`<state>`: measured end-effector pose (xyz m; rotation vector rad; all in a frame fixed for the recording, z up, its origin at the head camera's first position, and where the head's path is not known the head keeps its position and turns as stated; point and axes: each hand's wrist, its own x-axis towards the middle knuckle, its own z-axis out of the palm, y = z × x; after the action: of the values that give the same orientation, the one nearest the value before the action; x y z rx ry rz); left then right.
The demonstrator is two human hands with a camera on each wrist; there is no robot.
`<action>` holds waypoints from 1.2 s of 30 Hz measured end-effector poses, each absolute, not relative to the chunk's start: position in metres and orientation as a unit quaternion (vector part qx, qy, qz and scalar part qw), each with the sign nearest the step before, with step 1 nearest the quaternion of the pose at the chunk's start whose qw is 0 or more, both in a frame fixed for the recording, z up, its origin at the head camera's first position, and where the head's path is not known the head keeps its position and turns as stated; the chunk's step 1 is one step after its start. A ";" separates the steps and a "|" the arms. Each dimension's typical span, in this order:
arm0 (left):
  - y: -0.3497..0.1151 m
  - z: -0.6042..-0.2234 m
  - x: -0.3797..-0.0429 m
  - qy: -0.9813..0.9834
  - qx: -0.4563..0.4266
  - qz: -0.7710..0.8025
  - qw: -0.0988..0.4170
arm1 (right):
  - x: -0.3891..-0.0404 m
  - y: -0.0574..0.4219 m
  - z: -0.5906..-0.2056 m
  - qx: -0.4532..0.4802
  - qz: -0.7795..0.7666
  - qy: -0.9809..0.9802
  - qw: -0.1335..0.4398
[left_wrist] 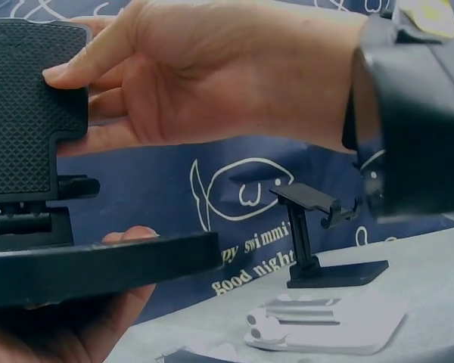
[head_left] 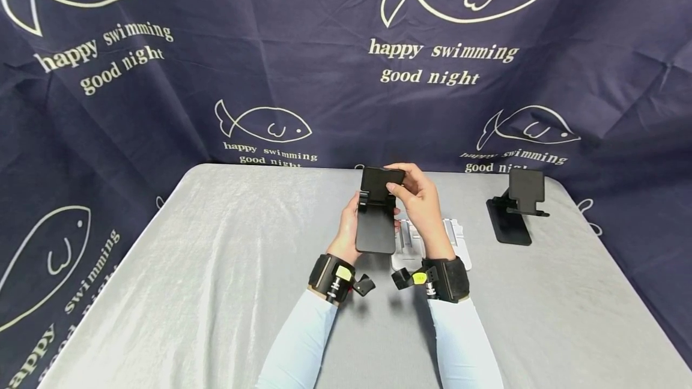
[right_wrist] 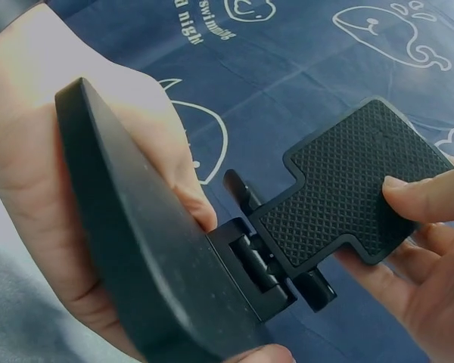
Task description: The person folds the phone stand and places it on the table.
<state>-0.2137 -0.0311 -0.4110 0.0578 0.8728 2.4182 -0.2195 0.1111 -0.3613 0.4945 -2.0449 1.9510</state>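
A black folding phone stand (head_left: 375,230) is held up over the table between both hands. My left hand (head_left: 346,230) grips its flat base from beneath, fingers wrapped round the edge. My right hand (head_left: 421,197) pinches the upper plate, with the thumb on its textured face and the fingers behind. In the right wrist view the textured plate (right_wrist: 356,181) stands at an angle to the thick base (right_wrist: 144,242), joined at a hinge (right_wrist: 253,265) with small hooks beside it. The left wrist view shows the plate (left_wrist: 30,98) upright above the base.
A white folded stand (head_left: 459,245) lies on the grey cloth-covered table (head_left: 243,269), partly hidden behind my right wrist. Another black phone stand (head_left: 510,209) stands unfolded at the right. A dark blue printed curtain (head_left: 335,77) hangs behind the table.
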 end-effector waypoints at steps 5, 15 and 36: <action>-0.031 -0.408 -0.215 0.325 0.015 0.903 0.282 | -0.218 0.114 -0.360 0.197 0.672 -0.703 0.126; -0.031 -0.399 -0.215 0.349 -0.022 0.896 0.274 | -0.216 0.129 -0.352 0.247 0.695 -0.670 0.087; -0.035 -0.389 -0.223 0.339 -0.119 0.908 0.215 | -0.207 0.129 -0.349 0.351 0.561 -0.742 -0.105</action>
<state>-0.2226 -0.0350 -0.3893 -0.3305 0.9405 2.5176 -0.2074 0.1292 -0.3493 1.1840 -2.5032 1.8907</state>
